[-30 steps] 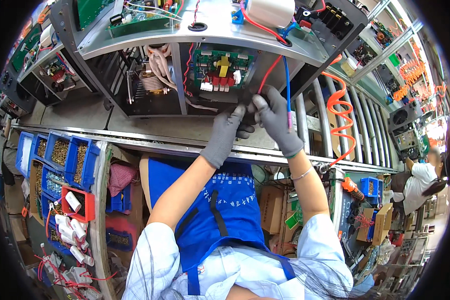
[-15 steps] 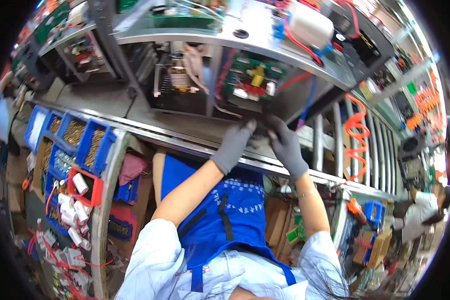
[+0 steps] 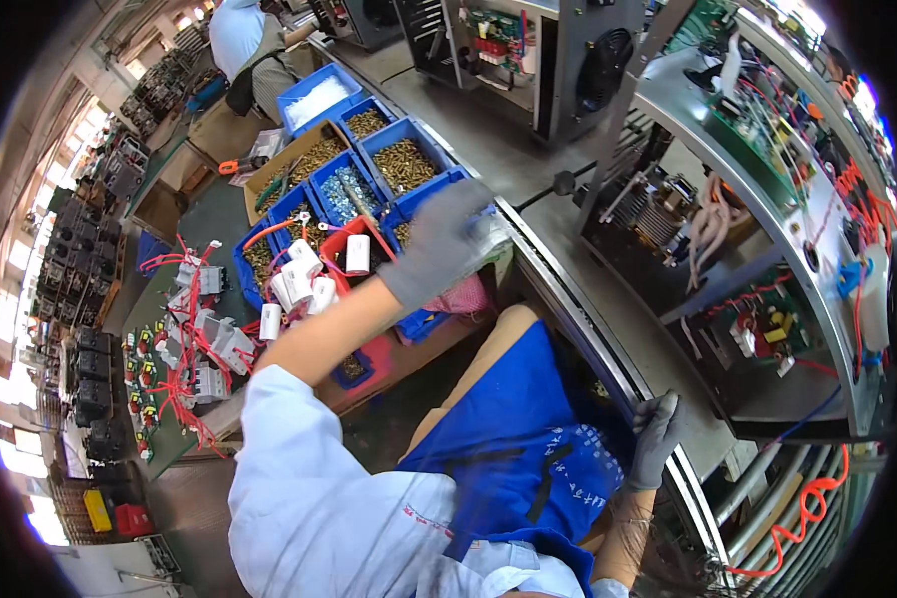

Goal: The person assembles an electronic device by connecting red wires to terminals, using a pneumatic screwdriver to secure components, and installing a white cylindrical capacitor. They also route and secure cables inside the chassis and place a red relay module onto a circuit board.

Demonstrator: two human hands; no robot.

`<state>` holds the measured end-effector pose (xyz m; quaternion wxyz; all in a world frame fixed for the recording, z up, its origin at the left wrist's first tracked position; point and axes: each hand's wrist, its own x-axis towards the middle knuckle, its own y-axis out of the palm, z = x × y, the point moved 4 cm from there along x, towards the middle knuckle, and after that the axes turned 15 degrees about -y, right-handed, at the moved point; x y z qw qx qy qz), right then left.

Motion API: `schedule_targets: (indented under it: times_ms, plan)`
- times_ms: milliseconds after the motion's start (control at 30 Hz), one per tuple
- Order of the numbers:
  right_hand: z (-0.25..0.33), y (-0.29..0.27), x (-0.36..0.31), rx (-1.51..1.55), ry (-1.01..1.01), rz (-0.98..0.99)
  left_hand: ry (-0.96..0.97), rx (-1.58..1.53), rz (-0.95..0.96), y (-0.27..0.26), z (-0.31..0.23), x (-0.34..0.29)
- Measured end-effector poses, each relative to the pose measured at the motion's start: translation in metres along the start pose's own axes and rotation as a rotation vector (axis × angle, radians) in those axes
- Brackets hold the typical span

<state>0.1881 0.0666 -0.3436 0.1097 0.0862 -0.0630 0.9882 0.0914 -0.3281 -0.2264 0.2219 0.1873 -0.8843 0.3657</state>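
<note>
My left hand, in a grey glove, reaches over the near right end of a group of blue bins. Its fingers are blurred and partly hidden, so I cannot see what they touch. Close beyond it is a blue bin of brass-coloured fasteners. A red bin with a white cylinder stands left of the hand. My gloved right hand is at the metal rail with its fingers curled; whatever they may hold is hidden.
An open metal cabinet with wiring and boards stands across the rail. A red coiled hose hangs at the lower right. Grey modules with red wires lie left of the bins. Another person is at the far upper left.
The view has swung left toward the bins. My hands, together before the cabinet around something dark, are now apart: the left has moved over the bins, while the right stays by the rail.
</note>
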Motion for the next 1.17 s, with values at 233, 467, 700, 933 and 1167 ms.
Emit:
schedule_targets:
  times_ms: [233, 467, 700, 933, 1167]
  plan:
    - [-0.027, 0.039, 0.039, -0.253, -0.278, -0.104, -0.665, 0.634, 0.025, -0.147, 0.191, 0.098]
    - [-0.061, 0.028, 0.043, -0.322, -0.348, -0.204, -1.076, 0.940, 0.122, -0.168, 0.386, 0.115]
    - [-0.033, 0.041, 0.039, -0.363, -0.174, -0.133, -1.107, 0.771, 0.633, -0.158, 0.363, 0.119]
    - [-0.028, 0.043, 0.043, -0.455, -0.363, -0.126, -1.074, 0.557, 0.305, -0.172, 0.400, 0.102]
    - [-0.037, 0.037, 0.037, -0.278, -0.228, -0.180, -0.377, 0.646, -0.032, -0.220, 0.422, 0.065]
